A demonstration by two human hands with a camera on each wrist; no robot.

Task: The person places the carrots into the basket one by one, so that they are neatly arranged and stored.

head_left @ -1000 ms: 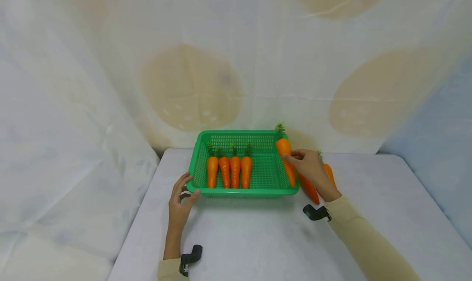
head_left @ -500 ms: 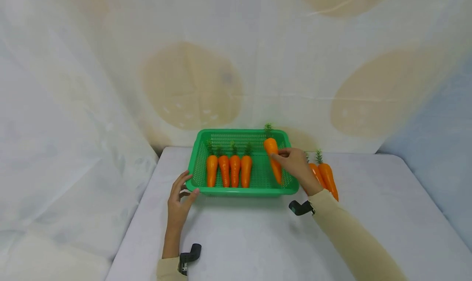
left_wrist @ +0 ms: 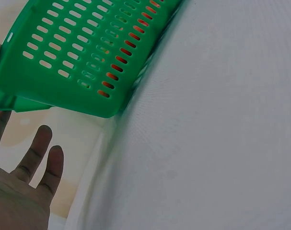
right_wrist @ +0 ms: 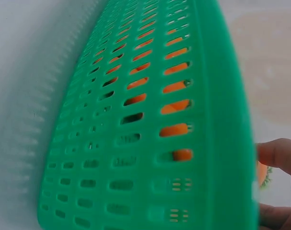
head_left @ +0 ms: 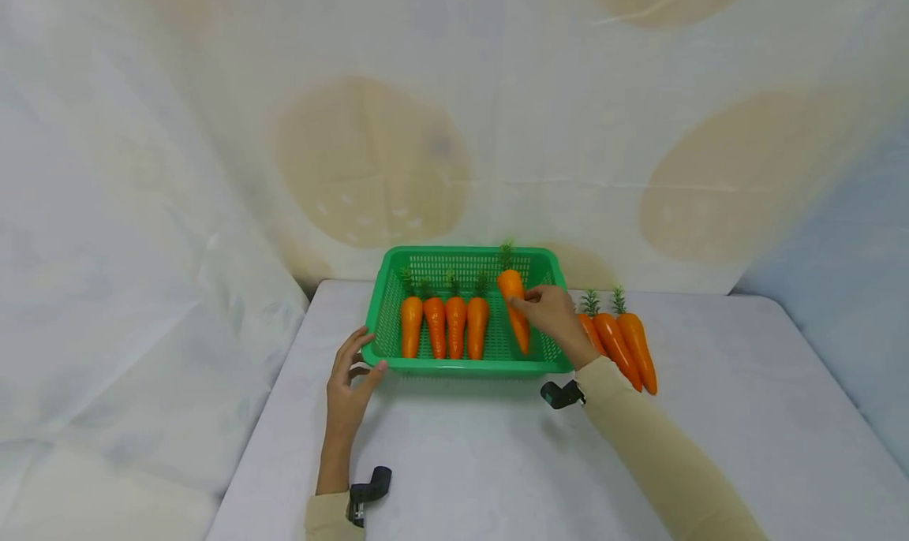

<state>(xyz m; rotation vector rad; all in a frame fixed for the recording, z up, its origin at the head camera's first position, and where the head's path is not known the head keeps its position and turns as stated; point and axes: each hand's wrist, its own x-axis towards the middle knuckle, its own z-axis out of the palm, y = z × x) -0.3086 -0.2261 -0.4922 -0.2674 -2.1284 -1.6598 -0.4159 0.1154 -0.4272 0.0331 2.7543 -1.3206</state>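
The right hand (head_left: 555,319) pinches a glossy orange carrot (head_left: 513,292) with a green leafy top. It holds it tilted over the right part of a green plastic basket (head_left: 465,369). Inside, several carrots (head_left: 455,324) lie side by side toward the left, tops to the back. The left hand (head_left: 346,395) holds the basket's front left corner, thumb on the front rim and a finger on the left rim. In the left wrist view, two other fingers (left_wrist: 36,151) extend free below the basket wall (left_wrist: 20,84). The right wrist view shows mostly the slotted wall (right_wrist: 222,120), hiding most of the carrots.
To the right of the basket, several more carrots (head_left: 637,348) lie side by side on the white table (head_left: 469,454), one partly behind the right forearm. A pale cloth with tan round patches (head_left: 369,162) hangs behind the table.
The right hand has carried the carrot left from the basket's right rim to over its inside. The carrots outside have come into fuller view. The left hand stays at the corner.
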